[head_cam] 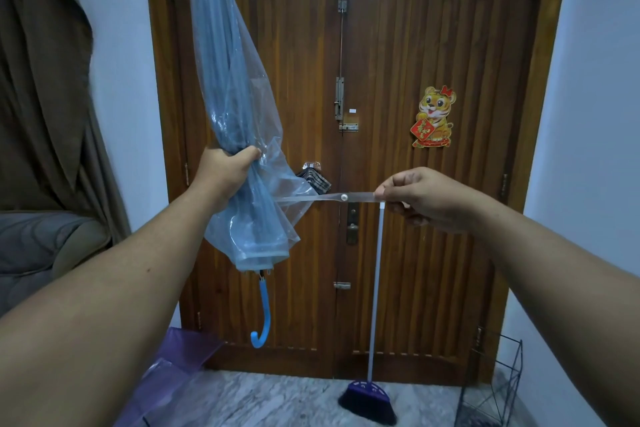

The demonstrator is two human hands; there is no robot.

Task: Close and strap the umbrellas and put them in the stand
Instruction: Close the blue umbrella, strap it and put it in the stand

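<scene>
My left hand (227,173) grips a closed see-through blue umbrella (231,87) around its folded canopy, holding it with the tip up. Its blue hooked handle (262,315) hangs below. My right hand (422,198) pinches the end of the umbrella's clear strap (332,198), pulled out level to the right, with a round snap button on it. A purple see-through umbrella (173,371) lies open on the floor at the lower left. The black wire stand (491,388) sits on the floor at the lower right.
A wooden double door (415,45) with bolts and a tiger sticker (433,117) fills the view ahead. A purple broom (372,357) leans against it. A brown curtain (41,80) and a grey cushion (31,243) are at the left.
</scene>
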